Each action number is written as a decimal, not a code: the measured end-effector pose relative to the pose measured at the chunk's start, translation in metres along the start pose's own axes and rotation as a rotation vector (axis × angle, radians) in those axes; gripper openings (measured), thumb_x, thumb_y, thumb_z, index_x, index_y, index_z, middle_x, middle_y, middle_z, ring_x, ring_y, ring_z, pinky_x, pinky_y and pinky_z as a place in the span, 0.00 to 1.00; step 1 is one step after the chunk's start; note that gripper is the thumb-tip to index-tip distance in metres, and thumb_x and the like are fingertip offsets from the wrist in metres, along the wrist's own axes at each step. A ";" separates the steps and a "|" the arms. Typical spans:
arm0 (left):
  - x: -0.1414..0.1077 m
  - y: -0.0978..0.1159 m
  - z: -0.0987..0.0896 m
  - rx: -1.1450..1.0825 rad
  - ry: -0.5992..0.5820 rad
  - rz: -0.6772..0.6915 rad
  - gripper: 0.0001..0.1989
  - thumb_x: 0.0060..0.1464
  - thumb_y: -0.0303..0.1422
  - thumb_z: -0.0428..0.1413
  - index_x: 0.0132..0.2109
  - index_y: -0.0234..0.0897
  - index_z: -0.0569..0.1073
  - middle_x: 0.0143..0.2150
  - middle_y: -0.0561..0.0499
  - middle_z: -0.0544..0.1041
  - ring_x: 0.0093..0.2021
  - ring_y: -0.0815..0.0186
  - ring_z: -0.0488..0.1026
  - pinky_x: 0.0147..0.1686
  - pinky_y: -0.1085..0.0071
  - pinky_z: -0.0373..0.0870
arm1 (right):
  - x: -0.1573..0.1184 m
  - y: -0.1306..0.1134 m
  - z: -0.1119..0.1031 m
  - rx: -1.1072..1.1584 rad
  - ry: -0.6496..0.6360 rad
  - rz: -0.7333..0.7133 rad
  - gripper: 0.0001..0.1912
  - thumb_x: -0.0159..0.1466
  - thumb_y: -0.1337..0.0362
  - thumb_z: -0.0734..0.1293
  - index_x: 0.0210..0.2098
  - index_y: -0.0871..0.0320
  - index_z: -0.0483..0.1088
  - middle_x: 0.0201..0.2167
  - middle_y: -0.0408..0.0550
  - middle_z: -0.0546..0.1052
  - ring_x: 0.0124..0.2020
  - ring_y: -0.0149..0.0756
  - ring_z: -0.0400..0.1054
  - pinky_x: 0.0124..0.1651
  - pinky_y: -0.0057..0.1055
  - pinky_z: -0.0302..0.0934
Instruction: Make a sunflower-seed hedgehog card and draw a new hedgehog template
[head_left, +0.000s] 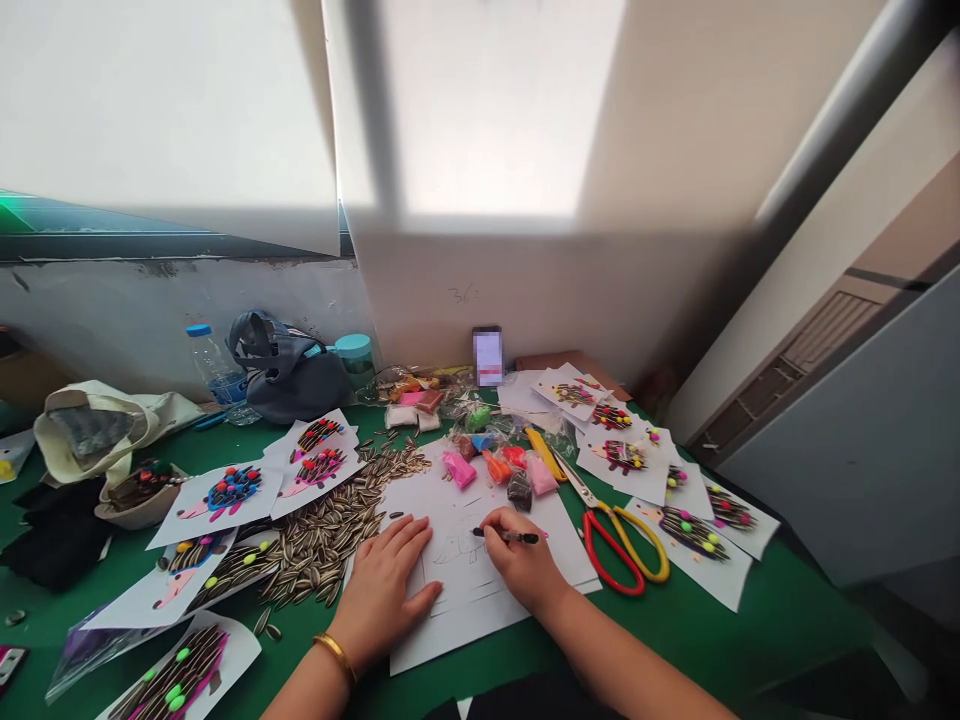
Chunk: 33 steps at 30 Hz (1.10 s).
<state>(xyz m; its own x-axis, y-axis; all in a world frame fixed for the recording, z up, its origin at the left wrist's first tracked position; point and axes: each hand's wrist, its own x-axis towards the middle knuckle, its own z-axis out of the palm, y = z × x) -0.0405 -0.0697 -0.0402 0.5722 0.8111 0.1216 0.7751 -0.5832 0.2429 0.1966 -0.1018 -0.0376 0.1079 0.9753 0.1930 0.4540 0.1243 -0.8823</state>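
My right hand grips a black pen, its tip down at the drawing. A white paper sheet lies under both hands and bears a faint line drawing of an animal, partly covered by the right hand. Flat on the sheet's left side rests my left hand, fingers stretched and thumb apart, with a gold bracelet at its wrist. Sunflower seeds are heaped just left of that hand. Scissors with one red and one yellow handle lie right of the paper.
Small packs of coloured clay and a yellow cutter lie beyond the sheet. Hedgehog pictures with seed spines stand at left and right. A phone leans on the wall. Behind are a bottle, a dark bag and a lidded jar.
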 end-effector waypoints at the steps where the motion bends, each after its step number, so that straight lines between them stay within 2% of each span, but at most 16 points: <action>1: 0.000 0.000 0.000 -0.001 0.000 0.000 0.29 0.54 0.44 0.56 0.62 0.45 0.66 0.65 0.49 0.66 0.65 0.50 0.59 0.58 0.51 0.57 | 0.000 0.000 0.001 -0.009 -0.006 -0.001 0.07 0.63 0.64 0.61 0.33 0.54 0.71 0.29 0.43 0.76 0.33 0.36 0.70 0.37 0.29 0.62; 14: 0.000 0.000 -0.001 0.004 -0.011 0.000 0.29 0.54 0.44 0.57 0.62 0.45 0.65 0.65 0.50 0.66 0.65 0.51 0.59 0.58 0.51 0.57 | -0.002 -0.002 -0.002 -0.002 0.010 -0.004 0.08 0.62 0.66 0.60 0.30 0.55 0.70 0.28 0.43 0.75 0.32 0.36 0.70 0.36 0.29 0.60; 23: 0.001 0.002 -0.003 0.016 -0.028 -0.011 0.29 0.54 0.44 0.56 0.62 0.45 0.65 0.66 0.50 0.65 0.65 0.51 0.58 0.58 0.52 0.56 | -0.004 -0.002 0.001 -0.057 -0.031 0.050 0.07 0.62 0.66 0.61 0.30 0.55 0.69 0.28 0.43 0.76 0.33 0.35 0.70 0.36 0.29 0.60; 33: 0.000 0.002 -0.003 0.014 -0.026 -0.009 0.29 0.54 0.44 0.56 0.62 0.44 0.65 0.66 0.49 0.65 0.65 0.51 0.58 0.58 0.52 0.56 | -0.007 -0.003 0.002 -0.060 -0.030 -0.037 0.07 0.61 0.67 0.61 0.28 0.55 0.69 0.26 0.43 0.75 0.30 0.34 0.69 0.34 0.28 0.59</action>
<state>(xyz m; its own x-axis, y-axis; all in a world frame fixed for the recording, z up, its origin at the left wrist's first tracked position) -0.0392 -0.0706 -0.0368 0.5718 0.8150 0.0944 0.7838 -0.5766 0.2307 0.1926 -0.1083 -0.0375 0.0639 0.9753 0.2114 0.5098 0.1502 -0.8471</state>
